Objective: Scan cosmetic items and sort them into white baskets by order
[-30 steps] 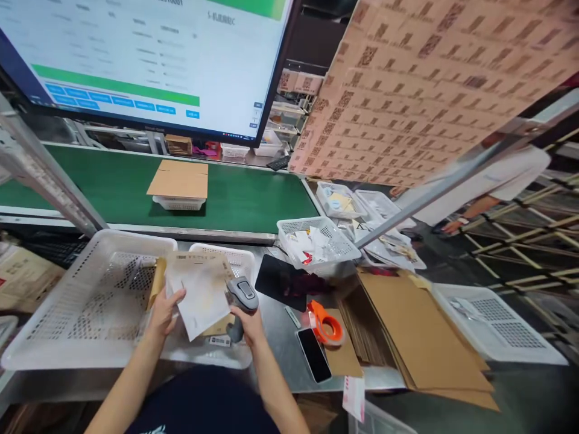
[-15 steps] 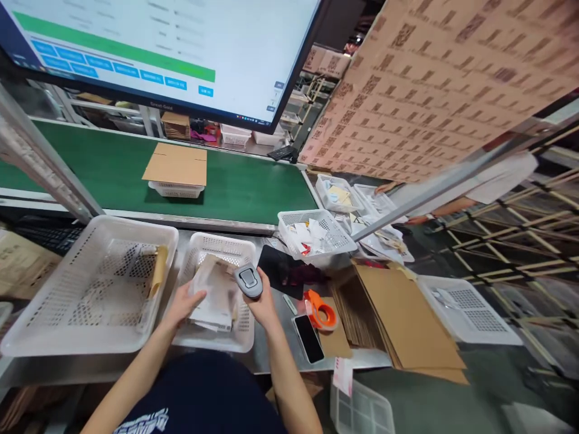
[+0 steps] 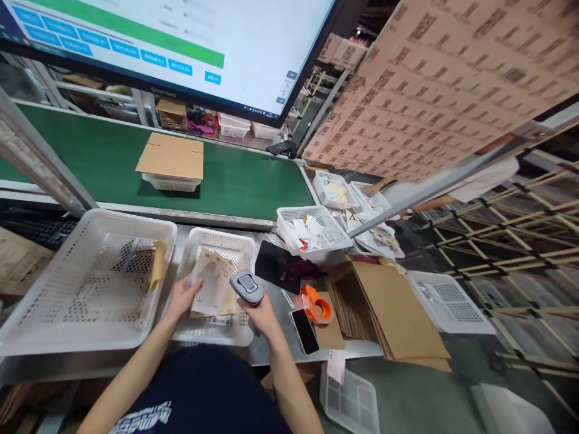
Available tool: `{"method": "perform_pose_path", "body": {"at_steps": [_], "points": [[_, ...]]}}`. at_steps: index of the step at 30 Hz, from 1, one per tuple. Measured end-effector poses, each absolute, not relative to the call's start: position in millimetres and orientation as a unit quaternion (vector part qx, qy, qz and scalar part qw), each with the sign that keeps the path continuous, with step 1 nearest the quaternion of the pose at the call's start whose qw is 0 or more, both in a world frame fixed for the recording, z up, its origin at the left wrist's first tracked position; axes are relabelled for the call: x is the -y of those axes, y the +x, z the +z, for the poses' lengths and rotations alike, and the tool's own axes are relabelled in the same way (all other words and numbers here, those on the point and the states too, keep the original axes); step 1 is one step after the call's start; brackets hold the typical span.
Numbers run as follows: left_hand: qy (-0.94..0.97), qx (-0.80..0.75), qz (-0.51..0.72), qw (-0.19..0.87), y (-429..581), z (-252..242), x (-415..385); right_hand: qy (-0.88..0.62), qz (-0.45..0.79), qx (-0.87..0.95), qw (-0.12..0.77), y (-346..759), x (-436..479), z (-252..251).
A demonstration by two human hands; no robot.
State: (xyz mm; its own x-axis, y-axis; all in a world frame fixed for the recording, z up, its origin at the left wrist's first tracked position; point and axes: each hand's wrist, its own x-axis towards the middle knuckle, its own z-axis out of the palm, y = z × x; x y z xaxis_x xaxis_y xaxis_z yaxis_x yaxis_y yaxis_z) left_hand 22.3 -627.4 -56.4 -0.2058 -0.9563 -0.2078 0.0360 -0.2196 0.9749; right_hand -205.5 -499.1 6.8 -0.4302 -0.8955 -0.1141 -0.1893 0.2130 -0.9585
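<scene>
2 forearms (image 3: 139, 364) angled forward and inward: left hand (image 3: 183, 296) pinching packet (image 3: 208, 278) over basket (image 3: 221, 238); right hand (image 3: 262, 312) wrapped round scanner (image 3: 247, 286).

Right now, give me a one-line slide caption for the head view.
Left hand holding a pale packet over the smaller white basket, right hand gripping a grey scanner, orange tape dispenser nearby.

In my view I see a monitor (image 3: 172, 42) at eleven o'clock, cardboard sheets (image 3: 398, 307) at four, an orange tape dispenser (image 3: 310, 299) at five, a phone (image 3: 304, 332) at six.
</scene>
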Motion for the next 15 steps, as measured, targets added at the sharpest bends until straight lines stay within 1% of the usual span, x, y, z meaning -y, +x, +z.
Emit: {"method": "perform_pose_path", "body": {"at_steps": [5,9,15], "points": [[0.502,0.493,-0.551,0.447,35,-55,639,-0.413,-0.500,-0.663,0.373,-199,497,8],[0.495,0.545,-0.505,0.450,42,-49,645,-0.442,-0.515,-0.625,0.385,-186,508,19],[0.460,0.578,-0.508,0.443,37,-40,643,-0.462,-0.522,-0.581,0.420,-177,520,39]]}}
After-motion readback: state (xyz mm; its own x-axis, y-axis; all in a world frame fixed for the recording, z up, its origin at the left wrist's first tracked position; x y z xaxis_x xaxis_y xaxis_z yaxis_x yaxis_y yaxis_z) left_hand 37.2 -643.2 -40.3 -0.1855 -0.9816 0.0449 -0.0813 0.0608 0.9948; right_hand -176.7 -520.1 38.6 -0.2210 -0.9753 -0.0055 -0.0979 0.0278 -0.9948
